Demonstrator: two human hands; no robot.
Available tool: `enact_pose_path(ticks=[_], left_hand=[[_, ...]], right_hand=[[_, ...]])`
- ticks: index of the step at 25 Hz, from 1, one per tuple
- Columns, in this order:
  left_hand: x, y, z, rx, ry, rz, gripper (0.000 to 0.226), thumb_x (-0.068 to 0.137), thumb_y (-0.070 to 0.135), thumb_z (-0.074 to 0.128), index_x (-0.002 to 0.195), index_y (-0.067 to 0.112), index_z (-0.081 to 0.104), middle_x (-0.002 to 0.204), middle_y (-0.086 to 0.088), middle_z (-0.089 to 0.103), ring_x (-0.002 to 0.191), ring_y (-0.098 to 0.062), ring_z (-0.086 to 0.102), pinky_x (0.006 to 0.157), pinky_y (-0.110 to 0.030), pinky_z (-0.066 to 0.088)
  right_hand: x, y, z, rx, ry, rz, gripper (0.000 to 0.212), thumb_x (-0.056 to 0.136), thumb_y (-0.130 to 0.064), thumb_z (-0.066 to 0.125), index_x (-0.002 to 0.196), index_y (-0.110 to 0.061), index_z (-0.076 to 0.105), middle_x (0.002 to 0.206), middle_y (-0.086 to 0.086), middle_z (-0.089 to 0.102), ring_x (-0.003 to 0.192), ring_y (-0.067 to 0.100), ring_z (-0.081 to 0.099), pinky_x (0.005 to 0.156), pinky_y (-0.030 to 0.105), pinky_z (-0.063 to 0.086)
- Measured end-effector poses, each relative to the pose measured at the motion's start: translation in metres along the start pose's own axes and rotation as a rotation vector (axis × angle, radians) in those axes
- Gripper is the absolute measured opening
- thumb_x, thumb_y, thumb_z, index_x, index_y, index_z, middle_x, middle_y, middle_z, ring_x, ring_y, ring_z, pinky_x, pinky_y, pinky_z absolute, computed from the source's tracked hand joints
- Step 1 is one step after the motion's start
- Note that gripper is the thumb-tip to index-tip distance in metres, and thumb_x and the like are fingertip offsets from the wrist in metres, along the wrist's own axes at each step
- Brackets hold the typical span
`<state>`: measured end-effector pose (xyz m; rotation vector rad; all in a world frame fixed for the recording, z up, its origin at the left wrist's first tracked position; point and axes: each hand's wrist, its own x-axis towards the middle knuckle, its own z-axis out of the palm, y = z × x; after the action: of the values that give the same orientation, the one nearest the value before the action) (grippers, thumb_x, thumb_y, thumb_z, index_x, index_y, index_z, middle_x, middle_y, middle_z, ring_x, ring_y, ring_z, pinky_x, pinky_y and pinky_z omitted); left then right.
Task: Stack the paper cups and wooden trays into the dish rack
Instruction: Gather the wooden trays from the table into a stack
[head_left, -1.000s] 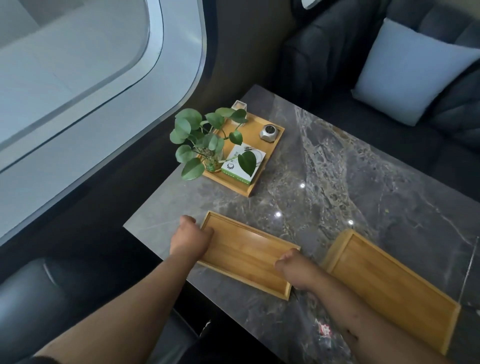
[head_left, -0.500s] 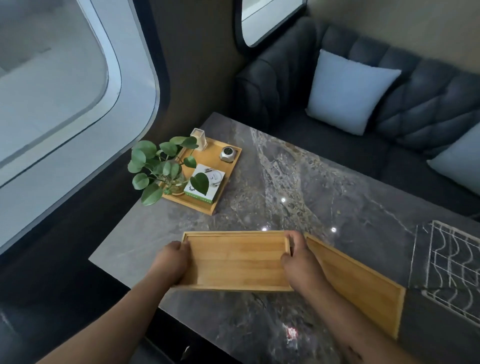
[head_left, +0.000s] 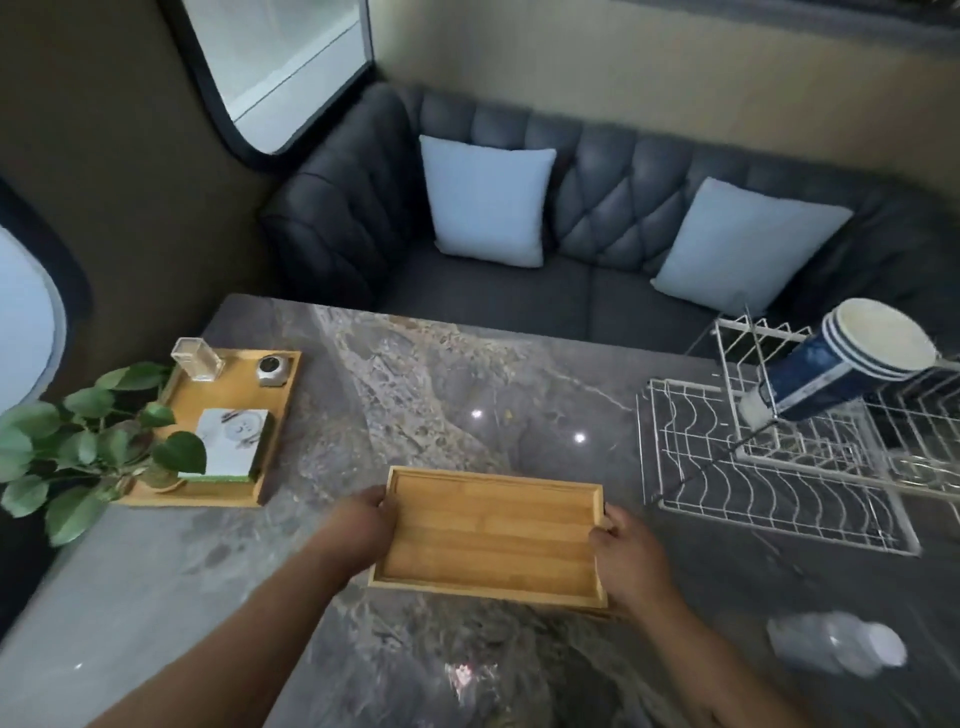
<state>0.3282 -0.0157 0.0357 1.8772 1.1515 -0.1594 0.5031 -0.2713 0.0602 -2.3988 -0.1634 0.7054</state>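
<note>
I hold a shallow wooden tray (head_left: 491, 535) level over the marble table (head_left: 415, 374), near its front. My left hand (head_left: 363, 525) grips the tray's left end and my right hand (head_left: 623, 545) grips its right end. A thin strip of wood shows under the tray's lower right edge; what it belongs to is hidden. To the right stands a white wire dish rack (head_left: 769, 499). A stack of blue paper cups (head_left: 841, 364) leans tilted in the rack's upper part, with the open mouth facing up and right.
A second wooden tray (head_left: 228, 395) at the table's left holds a potted plant (head_left: 88, 447), a box and small items. A blurred clear plastic thing (head_left: 836, 644) lies at the front right. A dark sofa (head_left: 623, 187) with two pale cushions runs behind the table.
Both hands lifted the tray off the table and carried it right, over the other tray. The view swung right, so the dish rack and cups came into sight.
</note>
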Motion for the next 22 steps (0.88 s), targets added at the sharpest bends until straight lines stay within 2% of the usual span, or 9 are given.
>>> enact_pose_path(ticks=[2, 4, 8, 10, 13, 14, 18, 22], left_hand=[[0.002, 0.018, 0.012, 0.076, -0.005, 0.022, 0.033, 0.103, 0.028, 0.047, 0.128, 0.018, 0.066, 0.114, -0.012, 0.072, 0.092, -0.026, 0.066, 0.084, -0.034, 0.052], [0.007, 0.031, 0.021, 0.105, 0.035, 0.002, 0.038, 0.098, 0.033, 0.053, 0.132, 0.022, 0.064, 0.121, -0.011, 0.072, 0.106, -0.030, 0.067, 0.093, -0.037, 0.053], [0.017, 0.046, 0.040, 0.142, 0.077, -0.045, 0.041, 0.091, 0.036, 0.063, 0.129, 0.022, 0.067, 0.121, -0.007, 0.073, 0.110, -0.027, 0.067, 0.092, -0.033, 0.050], [0.021, 0.047, 0.047, 0.153, 0.044, -0.041, 0.040, 0.091, 0.034, 0.063, 0.128, 0.020, 0.068, 0.116, -0.006, 0.075, 0.103, -0.026, 0.069, 0.090, -0.034, 0.053], [0.024, 0.044, 0.055, 0.161, 0.031, -0.038, 0.036, 0.089, 0.032, 0.062, 0.122, 0.021, 0.072, 0.094, 0.003, 0.073, 0.076, -0.013, 0.063, 0.071, -0.027, 0.049], [0.025, 0.042, 0.056, 0.192, 0.032, -0.033, 0.036, 0.088, 0.031, 0.061, 0.121, 0.022, 0.073, 0.093, 0.004, 0.073, 0.073, -0.011, 0.060, 0.068, -0.026, 0.046], [0.027, 0.036, 0.059, 0.265, 0.046, -0.043, 0.035, 0.088, 0.031, 0.060, 0.119, 0.023, 0.073, 0.112, -0.003, 0.075, 0.092, -0.023, 0.067, 0.077, -0.031, 0.048], [0.029, 0.032, 0.061, 0.350, 0.057, -0.042, 0.037, 0.087, 0.033, 0.055, 0.120, 0.027, 0.070, 0.115, -0.004, 0.074, 0.100, -0.025, 0.068, 0.076, -0.031, 0.046]], right_hand=[[0.003, 0.015, -0.010, 0.030, 0.024, 0.035, 0.031, 0.093, -0.004, 0.053, 0.120, -0.013, 0.065, 0.113, 0.011, 0.070, 0.090, 0.021, 0.061, 0.072, 0.026, 0.040], [0.007, 0.027, -0.016, 0.070, 0.062, 0.070, 0.031, 0.090, 0.001, 0.053, 0.117, -0.009, 0.065, 0.112, 0.014, 0.071, 0.090, 0.021, 0.060, 0.076, 0.026, 0.039], [0.015, 0.046, -0.021, 0.097, 0.130, 0.144, 0.032, 0.086, 0.000, 0.056, 0.116, -0.008, 0.064, 0.112, 0.013, 0.072, 0.101, 0.029, 0.066, 0.085, 0.035, 0.047], [0.019, 0.052, -0.022, 0.087, 0.136, 0.150, 0.031, 0.085, -0.001, 0.056, 0.113, -0.011, 0.066, 0.110, 0.011, 0.073, 0.101, 0.028, 0.067, 0.086, 0.034, 0.048], [0.023, 0.059, -0.022, 0.083, 0.109, 0.155, 0.029, 0.083, -0.003, 0.058, 0.108, -0.015, 0.068, 0.106, 0.007, 0.073, 0.095, 0.024, 0.066, 0.082, 0.032, 0.048], [0.024, 0.061, -0.022, 0.079, 0.096, 0.160, 0.027, 0.083, -0.005, 0.059, 0.105, -0.018, 0.067, 0.104, 0.004, 0.073, 0.091, 0.022, 0.065, 0.081, 0.031, 0.048], [0.026, 0.063, -0.020, 0.042, 0.054, 0.159, 0.023, 0.082, -0.010, 0.061, 0.096, -0.028, 0.061, 0.098, -0.002, 0.071, 0.085, 0.019, 0.062, 0.076, 0.030, 0.045], [0.027, 0.063, -0.019, -0.024, 0.049, 0.131, 0.020, 0.081, -0.011, 0.062, 0.096, -0.024, 0.061, 0.094, 0.000, 0.070, 0.090, 0.025, 0.066, 0.079, 0.034, 0.052]])
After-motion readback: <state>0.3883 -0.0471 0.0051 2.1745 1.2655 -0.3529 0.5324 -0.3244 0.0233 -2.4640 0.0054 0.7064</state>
